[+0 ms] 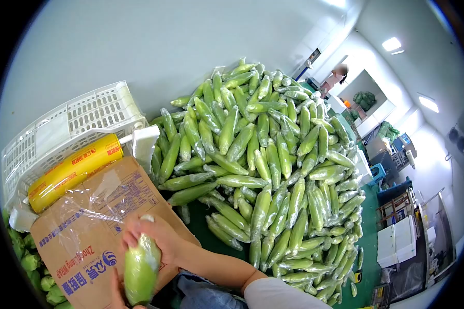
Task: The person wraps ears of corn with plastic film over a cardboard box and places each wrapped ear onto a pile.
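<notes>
A produce packing room, it seems: a heap of film-wrapped corn ears (pixel 242 136) covers a green worktop (pixel 368 252) beside a roll of wrap (pixel 75 172) and a white plastic crate (pixel 77 116), under ceiling lights (pixel 392 44) between plain pale walls.

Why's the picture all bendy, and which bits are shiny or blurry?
All in the head view: black rounded edges and leaning walls, probably a wide lens; glints on the held corn and corn pile; ceiling lights glaring white; a far person with a blurred head.
</notes>
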Demonstrator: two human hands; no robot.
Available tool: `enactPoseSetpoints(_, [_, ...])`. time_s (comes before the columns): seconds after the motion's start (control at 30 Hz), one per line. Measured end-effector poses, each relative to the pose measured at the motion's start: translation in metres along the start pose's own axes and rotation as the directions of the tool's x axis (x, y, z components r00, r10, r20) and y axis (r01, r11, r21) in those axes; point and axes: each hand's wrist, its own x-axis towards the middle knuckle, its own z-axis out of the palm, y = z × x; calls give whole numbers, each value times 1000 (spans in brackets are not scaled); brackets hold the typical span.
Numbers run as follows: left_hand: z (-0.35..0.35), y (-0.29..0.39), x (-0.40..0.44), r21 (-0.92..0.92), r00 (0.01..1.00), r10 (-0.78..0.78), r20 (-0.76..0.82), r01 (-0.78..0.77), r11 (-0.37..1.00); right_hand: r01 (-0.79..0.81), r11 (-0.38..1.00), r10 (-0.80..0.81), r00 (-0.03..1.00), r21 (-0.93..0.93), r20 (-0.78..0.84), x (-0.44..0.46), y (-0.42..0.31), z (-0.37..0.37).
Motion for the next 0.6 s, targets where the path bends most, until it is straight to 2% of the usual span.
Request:
enactPoseSetpoints(0.03, [2, 5, 6, 192, 998, -56, 32, 49, 980, 14, 1000, -13, 1000, 21, -28, 0, 0, -1])
enactPoseSetpoints(0.1, [3, 14, 13, 558, 981, -186, 59, 122, 821, 45, 997, -39, 996, 70, -81, 4, 6, -6])
enactPoseSetpoints(0.13, [5, 8, 12, 427, 993, -119, 19, 100, 899, 201, 966, -214, 975, 165, 67, 5, 23, -14])
enactPoseSetpoints(0.2, [15, 17, 22, 252, 998, -11, -54, 24, 967, 267, 952, -279, 959, -152, -58, -15, 60, -4])
enactPoseSetpoints(0.23, [21, 30, 31, 163, 995, 33, -98, -17, 986, 244, 937, -250, 968, -251, 9, -23, 71, -9])
enactPoseSetpoints(0.27, [22, 43, 45, 297, 990, 118, -78, -90, 951, 233, 908, -220, 972, -349, 77, -30, 82, -15])
enactPoseSetpoints(0.3, [17, 43, 50, 470, 999, 27, 24, -35, 882, 158, 935, -161, 987, -319, 15, -32, 83, -28])
enactPoseSetpoints(0.37, [0, 37, 54, 769, 967, -213, 139, 30, 639, -7, 970, -14, 996, -242, -86, -38, 78, -51])
enactPoseSetpoints(0.43, [-3, 40, 44, 802, 990, -118, 79, 7, 597, -97, 982, 139, 955, 164, -263, -50, 49, -77])
enactPoseSetpoints(0.5, [-19, 13, 22, 793, 999, -7, 44, -31, 609, -88, 984, 162, 813, 158, -559, -53, 7, -109])
enactPoseSetpoints(0.53, [-24, 9, 14, 768, 1000, 28, -3, -16, 640, 27, 996, 43, 721, 90, -691, -52, -17, -121])
enactPoseSetpoints(0.57, [-31, 2, 1, 773, 998, 28, -47, 19, 634, 83, 962, -250, 656, -261, -713, -47, -53, -109])
enactPoseSetpoints(0.6, [-39, -6, -12, 777, 995, 31, -91, 52, 628, 24, 889, -383, 584, -457, -715, -43, -89, -152])
